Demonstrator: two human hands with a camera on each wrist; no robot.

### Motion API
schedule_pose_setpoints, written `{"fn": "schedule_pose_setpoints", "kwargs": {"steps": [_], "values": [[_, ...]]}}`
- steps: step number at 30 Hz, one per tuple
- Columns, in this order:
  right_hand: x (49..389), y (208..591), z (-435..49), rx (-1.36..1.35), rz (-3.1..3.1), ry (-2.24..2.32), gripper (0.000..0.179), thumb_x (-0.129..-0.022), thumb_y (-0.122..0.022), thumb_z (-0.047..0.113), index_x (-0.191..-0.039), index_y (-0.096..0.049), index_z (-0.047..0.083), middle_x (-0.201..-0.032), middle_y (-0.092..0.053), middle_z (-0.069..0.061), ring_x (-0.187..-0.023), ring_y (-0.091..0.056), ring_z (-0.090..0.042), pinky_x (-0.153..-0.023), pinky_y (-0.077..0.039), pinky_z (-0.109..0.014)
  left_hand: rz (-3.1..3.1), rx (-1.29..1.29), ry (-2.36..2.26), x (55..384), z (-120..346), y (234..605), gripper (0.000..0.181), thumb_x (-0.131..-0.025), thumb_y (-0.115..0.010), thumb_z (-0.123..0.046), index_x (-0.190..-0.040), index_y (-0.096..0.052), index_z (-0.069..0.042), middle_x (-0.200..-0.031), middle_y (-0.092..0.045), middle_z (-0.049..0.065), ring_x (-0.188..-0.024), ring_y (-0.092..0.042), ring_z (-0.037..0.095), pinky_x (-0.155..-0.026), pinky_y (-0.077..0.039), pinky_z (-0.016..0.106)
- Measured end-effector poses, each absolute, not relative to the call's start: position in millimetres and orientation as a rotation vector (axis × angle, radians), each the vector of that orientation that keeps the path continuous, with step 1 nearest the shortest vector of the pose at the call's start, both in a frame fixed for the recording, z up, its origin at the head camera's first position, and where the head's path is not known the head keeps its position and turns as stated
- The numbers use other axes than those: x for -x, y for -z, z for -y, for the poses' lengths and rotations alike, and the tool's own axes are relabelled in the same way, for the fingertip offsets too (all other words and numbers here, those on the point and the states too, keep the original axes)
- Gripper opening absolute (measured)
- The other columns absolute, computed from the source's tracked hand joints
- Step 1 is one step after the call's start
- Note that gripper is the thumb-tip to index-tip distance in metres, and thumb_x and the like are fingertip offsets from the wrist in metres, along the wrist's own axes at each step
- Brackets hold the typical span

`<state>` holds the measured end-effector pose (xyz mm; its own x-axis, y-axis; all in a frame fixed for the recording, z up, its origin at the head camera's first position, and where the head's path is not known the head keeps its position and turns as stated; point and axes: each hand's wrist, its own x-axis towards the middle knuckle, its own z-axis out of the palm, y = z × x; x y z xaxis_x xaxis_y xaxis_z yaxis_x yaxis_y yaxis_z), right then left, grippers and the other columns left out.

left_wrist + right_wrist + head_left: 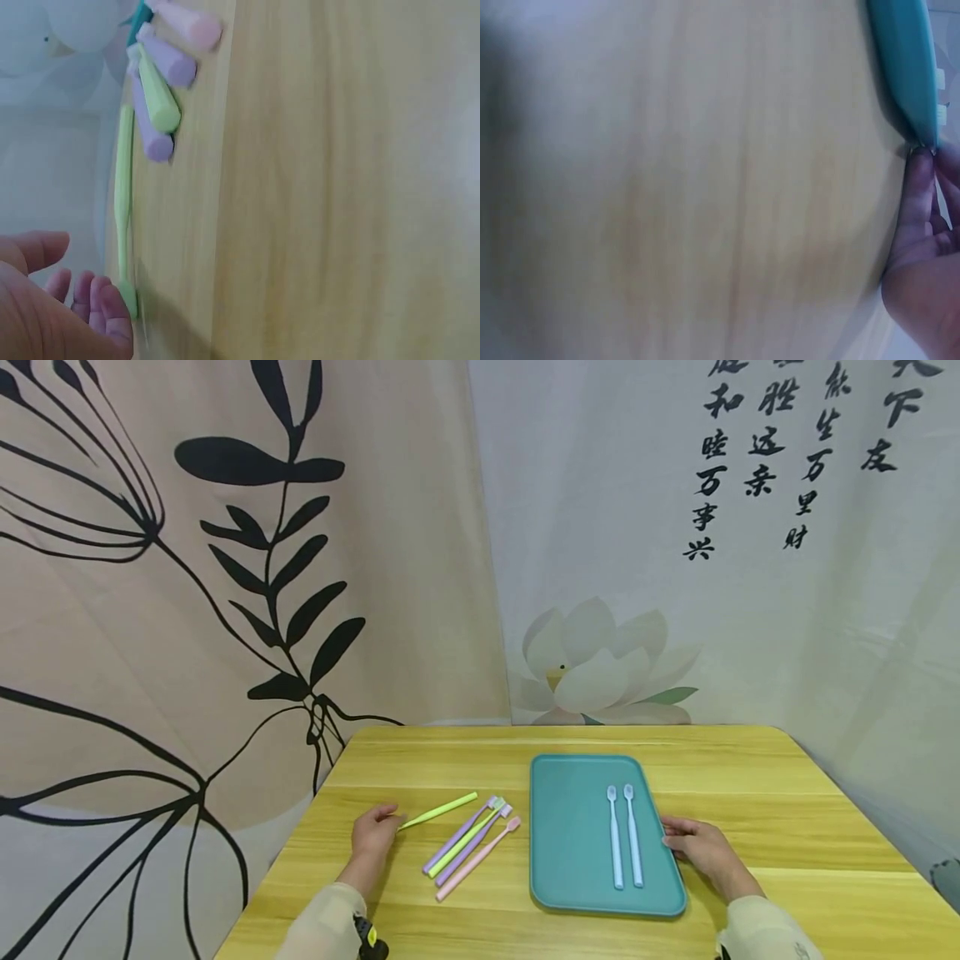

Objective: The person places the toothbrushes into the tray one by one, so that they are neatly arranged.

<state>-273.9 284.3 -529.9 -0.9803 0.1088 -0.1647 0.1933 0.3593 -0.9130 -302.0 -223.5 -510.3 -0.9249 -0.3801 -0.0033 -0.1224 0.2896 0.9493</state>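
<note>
A yellow-green toothbrush (438, 811) lies on the table at the left, its thin end toward my left hand (375, 831). In the left wrist view, the thumb stands apart from the loosely bent fingers (112, 307), which overlap the head end of that toothbrush (124, 180). To its right lie a pink toothbrush (480, 858), another yellow-green one (463, 845) and two purple ones, side by side and slanted. My right hand (701, 852) pinches the right rim of a teal tray (570, 835), its thumb and fingers meeting at the edge in the right wrist view.
Two light blue toothbrushes (616, 839) lie parallel in the right part of the tray, heads toward the far side. The wooden table (787, 827) ends at the back before a printed curtain (420, 568) with plant drawings and writing.
</note>
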Motion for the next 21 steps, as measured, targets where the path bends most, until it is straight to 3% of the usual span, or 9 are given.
{"fn": "schedule_pose_setpoints", "kwargs": {"steps": [9,15,21], "values": [[271.8,528.7,-283.5,-0.274,-2.539,1.720,0.048,-0.092,-0.063,0.003,-0.136,-0.051,-0.012,-0.120,-0.061,-0.023,-0.105,-0.059,-0.025,-0.081,-0.054,-0.034,2.383,-0.506,1.751,296.0,220.5,513.1,0.041,-0.088,-0.067,-0.007,-0.122,-0.060,0.014,-0.118,-0.060,0.029,-0.097,-0.058,0.033,-0.078,-0.048,0.036],[270.7,529.3,-282.9,-0.265,-2.535,1.740,0.048,-0.092,-0.063,0.002,-0.136,-0.051,-0.013,-0.118,-0.061,-0.022,-0.101,-0.060,-0.022,-0.080,-0.055,-0.034,2.416,-0.513,1.710,312.1,222.0,512.2,0.046,-0.091,-0.065,-0.011,-0.130,-0.056,0.012,-0.131,-0.053,0.033,-0.116,-0.052,0.045,-0.094,-0.046,0.052],[272.3,529.3,-282.3,-0.255,-2.536,1.750,0.047,-0.092,-0.063,0.001,-0.135,-0.050,-0.014,-0.120,-0.060,-0.026,-0.101,-0.061,-0.023,-0.081,-0.055,-0.035,2.449,-0.544,1.656,332.4,216.9,506.6,0.050,-0.093,-0.063,-0.013,-0.135,-0.052,0.011,-0.135,-0.050,0.033,-0.123,-0.047,0.048,-0.101,-0.041,0.055]]}}
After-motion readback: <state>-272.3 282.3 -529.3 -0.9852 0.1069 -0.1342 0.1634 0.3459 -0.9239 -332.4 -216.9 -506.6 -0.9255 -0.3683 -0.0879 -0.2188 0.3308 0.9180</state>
